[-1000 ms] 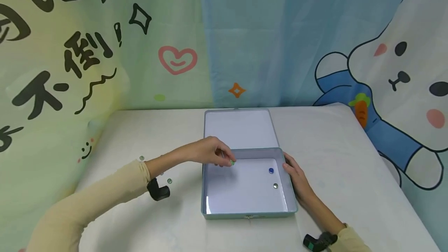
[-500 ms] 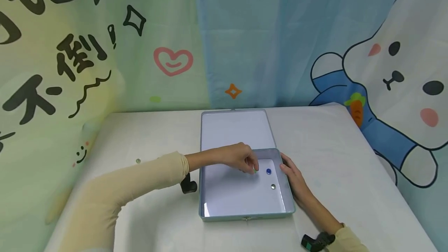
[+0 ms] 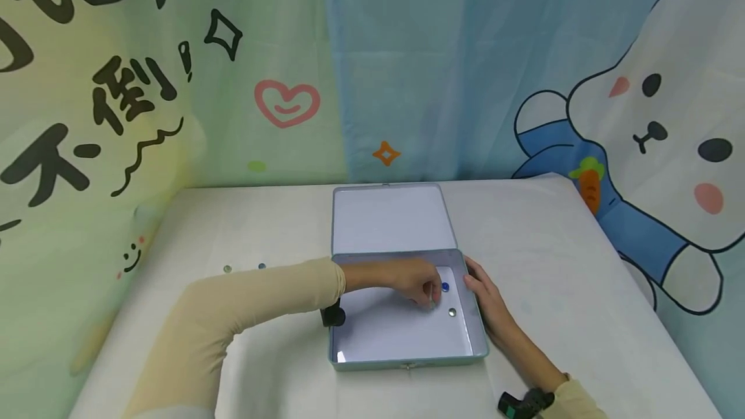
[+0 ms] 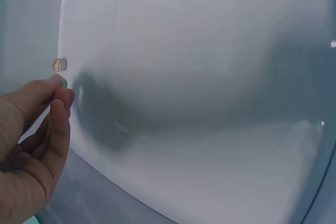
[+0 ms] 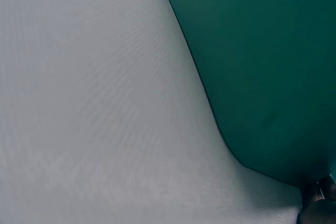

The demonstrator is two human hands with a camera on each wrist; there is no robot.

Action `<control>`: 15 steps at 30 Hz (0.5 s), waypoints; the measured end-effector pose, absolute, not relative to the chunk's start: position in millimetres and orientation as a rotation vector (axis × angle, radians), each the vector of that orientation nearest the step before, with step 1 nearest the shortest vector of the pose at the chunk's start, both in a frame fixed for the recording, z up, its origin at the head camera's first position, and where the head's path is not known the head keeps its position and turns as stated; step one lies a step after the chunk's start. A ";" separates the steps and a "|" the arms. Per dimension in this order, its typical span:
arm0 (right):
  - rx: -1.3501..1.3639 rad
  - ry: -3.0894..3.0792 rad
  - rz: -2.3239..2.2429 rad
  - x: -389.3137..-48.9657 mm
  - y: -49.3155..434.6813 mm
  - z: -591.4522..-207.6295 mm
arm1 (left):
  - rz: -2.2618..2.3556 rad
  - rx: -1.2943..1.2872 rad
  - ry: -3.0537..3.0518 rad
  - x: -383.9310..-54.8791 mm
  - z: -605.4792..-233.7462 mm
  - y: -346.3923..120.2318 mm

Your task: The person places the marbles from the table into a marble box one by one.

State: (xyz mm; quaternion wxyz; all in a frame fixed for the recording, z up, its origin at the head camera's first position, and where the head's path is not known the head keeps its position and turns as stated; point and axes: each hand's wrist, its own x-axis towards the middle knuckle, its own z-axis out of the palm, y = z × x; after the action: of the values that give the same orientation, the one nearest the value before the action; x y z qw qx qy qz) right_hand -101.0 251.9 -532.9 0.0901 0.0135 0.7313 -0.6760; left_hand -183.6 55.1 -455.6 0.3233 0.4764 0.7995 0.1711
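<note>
My left hand (image 3: 416, 282) is inside the open tin box (image 3: 407, 364), low over its floor near the right side. Between thumb and fingertips it pinches a small green glass bead (image 4: 64, 83), mostly covered by the fingers. Close by on the box floor lie a blue bead (image 3: 445, 287) and a clear greenish bead (image 3: 452, 312). The left wrist view shows one clear, orange-tinted bead (image 4: 60, 64) just beyond the fingertips. My right hand (image 3: 491, 299) rests against the box's right wall with fairly straight fingers, the thumb at the rim. Only a dark fingertip (image 5: 317, 211) shows in the right wrist view.
The box lid (image 3: 392, 218) lies folded back behind the box. Left of it on the white tablecloth (image 3: 291, 367) are a greenish bead (image 3: 227, 269) and a bluish bead (image 3: 262, 266), partly behind the left sleeve (image 3: 262, 296). A printed curtain (image 3: 401, 70) hangs behind the table.
My left hand has moved right and down, from above the box's left part to near its floor by the blue bead, carrying the green bead. The right hand stays against the box.
</note>
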 end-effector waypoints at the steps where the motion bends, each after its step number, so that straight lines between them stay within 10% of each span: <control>1: 0.040 2.170 -2.016 -100.9 251.8 -532.9 | 0.443 1.252 2.104 -183.9 -456.4 56.3; 15: 0.042 2.190 -2.000 -99.5 250.5 -530.3 | 0.401 1.178 2.143 -179.7 -471.6 64.9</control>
State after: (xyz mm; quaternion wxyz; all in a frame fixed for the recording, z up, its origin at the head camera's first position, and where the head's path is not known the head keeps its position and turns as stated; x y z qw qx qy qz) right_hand -99.5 250.5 -530.3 0.0878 0.0141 0.7354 -0.6718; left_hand -179.7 64.9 -471.6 0.3256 0.4496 0.8176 0.1530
